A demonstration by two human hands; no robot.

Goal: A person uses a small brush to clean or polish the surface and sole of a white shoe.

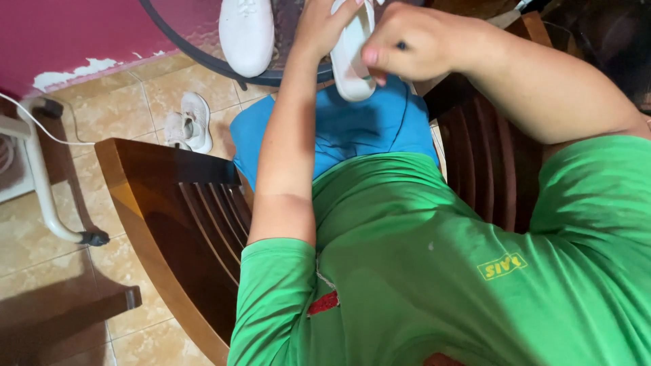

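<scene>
A white shoe [351, 57] is gripped by the left hand [324, 27] above the lap; the right hand [400, 47] is clenched against its side, something small pinched in its fingers. A second white shoe [246, 34] rests untouched on the glass surface [203, 51].

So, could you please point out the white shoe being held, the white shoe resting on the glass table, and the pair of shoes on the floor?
held white shoe [350, 64], head view, on its sole.
shoe on the table [247, 34], head view, on its upper.
pair on the floor [190, 123], head view, on the nearer shoe.
</scene>
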